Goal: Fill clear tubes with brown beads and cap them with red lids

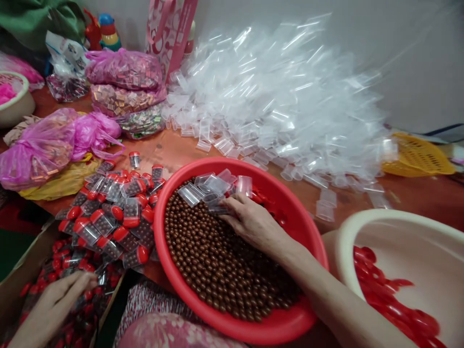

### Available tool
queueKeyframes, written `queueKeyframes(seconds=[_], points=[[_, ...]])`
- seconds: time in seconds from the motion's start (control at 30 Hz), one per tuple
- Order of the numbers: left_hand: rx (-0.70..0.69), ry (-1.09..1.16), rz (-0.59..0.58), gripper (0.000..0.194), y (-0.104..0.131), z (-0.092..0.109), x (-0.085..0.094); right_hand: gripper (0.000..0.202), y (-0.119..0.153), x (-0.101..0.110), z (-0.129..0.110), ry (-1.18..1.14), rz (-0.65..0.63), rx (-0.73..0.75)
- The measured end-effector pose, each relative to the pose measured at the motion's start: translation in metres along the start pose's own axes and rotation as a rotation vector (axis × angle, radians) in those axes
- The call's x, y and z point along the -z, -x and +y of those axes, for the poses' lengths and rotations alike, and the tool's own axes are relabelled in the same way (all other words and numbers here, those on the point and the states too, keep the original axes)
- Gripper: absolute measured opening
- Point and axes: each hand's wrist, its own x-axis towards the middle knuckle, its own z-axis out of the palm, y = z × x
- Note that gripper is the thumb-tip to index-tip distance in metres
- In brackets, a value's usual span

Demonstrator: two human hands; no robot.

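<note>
My right hand (250, 220) reaches over a red basin (168, 261) of round brown balls (217, 261). Its fingers are closed at several clear plastic containers (215, 186) lying on the balls; a clear one shows at the fingertips. Red caps (259, 195) lie at the basin's far right side. At the lower left, my left hand (60, 302) is over a cardboard box (112, 302) of red-capped containers, its fingers partly bent and blurred; whether it holds anything is hidden. Beside the basin lies a heap of filled containers with red caps (103, 222).
A large pile of clear containers (275, 101) covers the back of the table (174, 145). Pink bags (125, 72) stand at the back left. A cream basin (348, 241) with red caps is at right, a yellow basket (416, 157) behind it.
</note>
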Motion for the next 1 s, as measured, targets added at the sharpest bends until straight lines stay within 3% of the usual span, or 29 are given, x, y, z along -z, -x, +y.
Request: queueKeyframes(seconds=[0.17, 0.23, 0.33, 0.47, 0.57, 0.77, 1.0], points=[[-0.594, 0.204, -0.156, 0.025, -0.003, 0.110, -0.052, 0.013, 0.009, 0.009, -0.011, -0.044, -0.034, 0.036], [-0.724, 0.260, -0.148, 0.018, -0.010, 0.142, -0.071, 0.015, 0.016, 0.015, -0.014, -0.058, -0.033, 0.040], [-0.815, 0.170, -0.099, 0.017, -0.024, 0.169, -0.098, 0.015, 0.026, 0.024, -0.018, 0.008, -0.052, 0.023], [-0.825, -0.099, -0.083, 0.026, -0.037, 0.182, -0.121, 0.016, 0.030, 0.027, -0.024, 0.186, -0.221, 0.023], [-0.794, -0.254, -0.119, 0.025, -0.040, 0.184, -0.126, 0.022, 0.021, 0.022, -0.030, 0.119, -0.332, 0.088], [-0.740, -0.329, -0.135, 0.025, -0.042, 0.185, -0.125, 0.019, 0.010, 0.022, -0.024, 0.053, -0.350, 0.127], [-0.775, -0.430, -0.176, 0.018, -0.044, 0.187, -0.125, 0.016, 0.025, 0.032, -0.011, -0.007, -0.386, 0.115]])
